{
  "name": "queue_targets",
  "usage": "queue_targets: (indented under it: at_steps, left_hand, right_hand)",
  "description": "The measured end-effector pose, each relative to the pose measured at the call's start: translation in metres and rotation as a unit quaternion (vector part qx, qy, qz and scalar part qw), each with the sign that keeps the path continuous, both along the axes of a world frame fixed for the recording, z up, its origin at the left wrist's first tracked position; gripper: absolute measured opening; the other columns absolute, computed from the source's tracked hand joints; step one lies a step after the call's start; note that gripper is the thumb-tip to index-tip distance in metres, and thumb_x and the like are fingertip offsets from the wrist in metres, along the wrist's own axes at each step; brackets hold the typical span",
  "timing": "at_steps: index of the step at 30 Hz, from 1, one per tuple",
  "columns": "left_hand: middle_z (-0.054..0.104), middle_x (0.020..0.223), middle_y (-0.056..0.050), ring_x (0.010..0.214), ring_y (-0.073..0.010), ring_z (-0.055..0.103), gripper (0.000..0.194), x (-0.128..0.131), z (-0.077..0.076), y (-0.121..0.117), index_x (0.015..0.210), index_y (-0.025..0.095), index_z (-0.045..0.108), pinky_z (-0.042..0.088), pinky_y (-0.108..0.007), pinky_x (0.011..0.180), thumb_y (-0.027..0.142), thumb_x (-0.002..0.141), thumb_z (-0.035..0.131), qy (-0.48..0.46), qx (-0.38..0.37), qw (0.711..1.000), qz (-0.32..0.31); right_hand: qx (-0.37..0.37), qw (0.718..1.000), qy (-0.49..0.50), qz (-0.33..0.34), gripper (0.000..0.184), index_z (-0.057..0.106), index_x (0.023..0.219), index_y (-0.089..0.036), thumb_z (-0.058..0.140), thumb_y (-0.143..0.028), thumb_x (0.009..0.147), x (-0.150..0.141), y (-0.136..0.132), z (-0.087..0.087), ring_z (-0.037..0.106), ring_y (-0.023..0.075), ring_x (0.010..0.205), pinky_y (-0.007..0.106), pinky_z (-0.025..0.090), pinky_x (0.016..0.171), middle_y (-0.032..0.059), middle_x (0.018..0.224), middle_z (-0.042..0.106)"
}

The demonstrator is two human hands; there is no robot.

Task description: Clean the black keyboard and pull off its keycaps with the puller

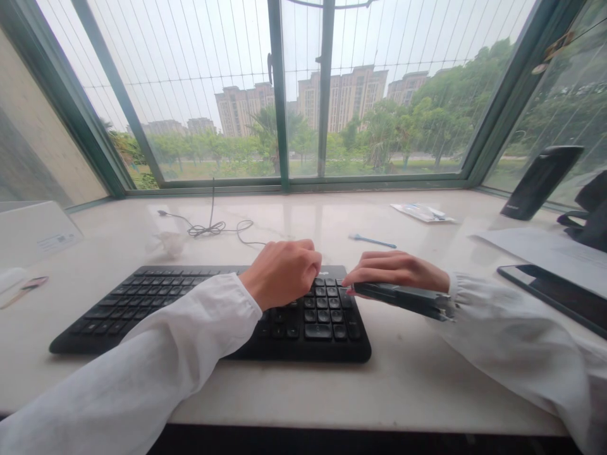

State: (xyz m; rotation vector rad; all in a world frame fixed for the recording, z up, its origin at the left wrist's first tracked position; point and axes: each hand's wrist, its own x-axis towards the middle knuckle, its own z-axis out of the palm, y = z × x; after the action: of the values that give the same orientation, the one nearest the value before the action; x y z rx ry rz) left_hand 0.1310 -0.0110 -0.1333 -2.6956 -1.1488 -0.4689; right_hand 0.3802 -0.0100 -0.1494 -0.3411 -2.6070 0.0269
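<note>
A black keyboard (190,309) lies on the pale stone desk (417,373) in front of me. My left hand (283,273) rests curled on the keys at the right end, by the number pad, fingers bent down; nothing shows in it. My right hand (397,270) is closed around a dark stapler-like tool (403,297), its tip touching the keyboard's right edge. Both arms wear white sleeves.
A thin cable (211,229) and a blue pen (372,241) lie behind the keyboard, with a packet (422,212) further back. A tablet (554,294), papers (535,248) and a black speaker (540,182) sit right. A white box (33,234) stands left. Windows close the back.
</note>
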Motion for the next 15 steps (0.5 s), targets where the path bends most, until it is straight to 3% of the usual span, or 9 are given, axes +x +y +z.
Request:
queue_targets:
  at_steps: [15]
  left_hand:
    - [0.067, 0.085, -0.002, 0.061, -0.0141, 0.055, 0.027, 0.0000, -0.0033, 0.0016, 0.075, 0.021, 0.070, 0.033, -0.028, 0.054, 0.019, 0.087, 0.046, -0.002, 0.006, 1.000, -0.014]
  right_hand:
    - [0.053, 0.998, 0.017, -0.014, 0.021, 0.067, 0.107, -0.015, 0.050, -0.025, 0.100, -0.0037, 0.0004, -0.0097, 0.060, 0.0147, 0.074, 0.027, 0.050, 0.069, 0.0073, 0.084, 0.070]
